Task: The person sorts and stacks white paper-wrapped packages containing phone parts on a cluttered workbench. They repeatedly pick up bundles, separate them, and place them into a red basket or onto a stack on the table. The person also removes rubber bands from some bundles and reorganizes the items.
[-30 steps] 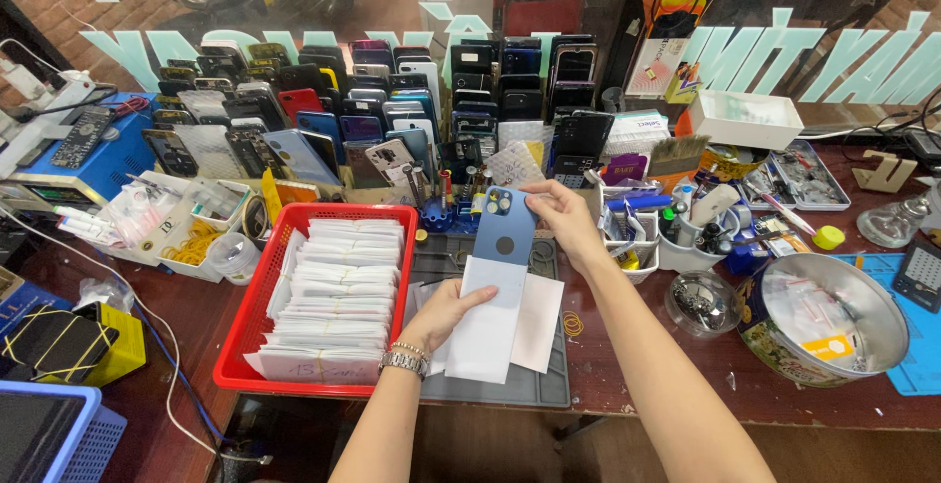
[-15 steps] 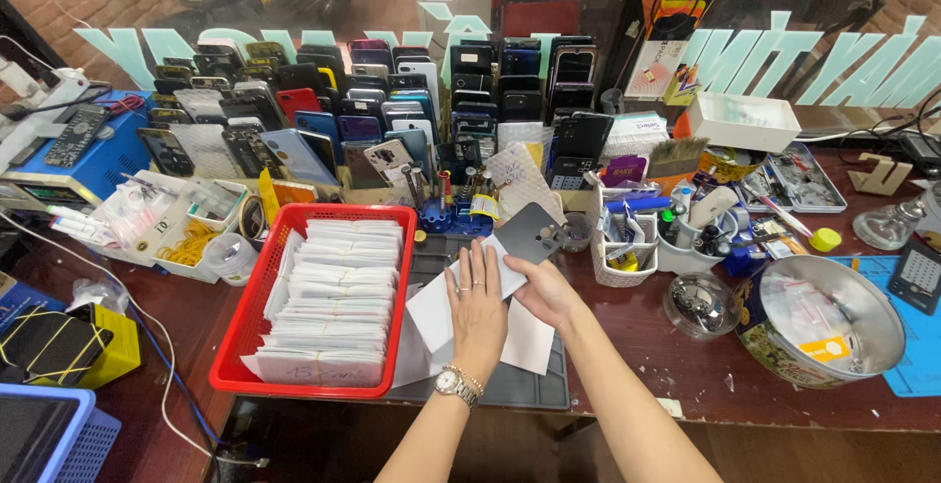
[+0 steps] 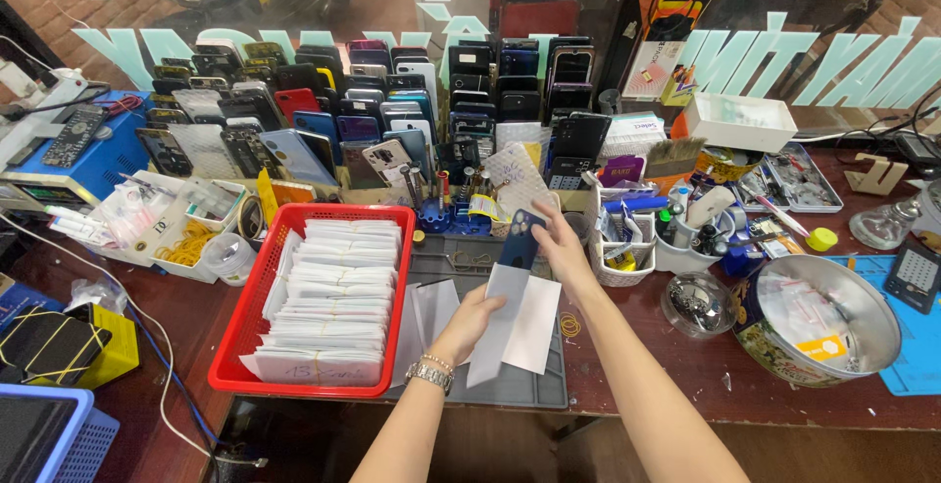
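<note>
Dark blue phone [image 3: 520, 239] going into a white envelope [image 3: 495, 331], held over the grey work mat [image 3: 510, 385].

Right hand [image 3: 561, 245] pinches the phone's upper end between thumb and fingers, phone tilted, lower end meeting the envelope's open top. Left hand [image 3: 473, 318], metal watch [image 3: 429, 375] on its wrist, grips the envelope from the left side, fingers curled onto the paper. Second white envelope [image 3: 534, 324] lies flat on the mat just right of the held one, partly under it. Red basket [image 3: 245, 326] just left of the mat, stacked with bundled white envelopes. Rubber bands [image 3: 569, 324] on the table beside the mat's right edge. Behind: rows of upright phones [image 3: 392, 101]. Right: round metal tin [image 3: 833, 321] with small packets, well apart from the hands.
</note>
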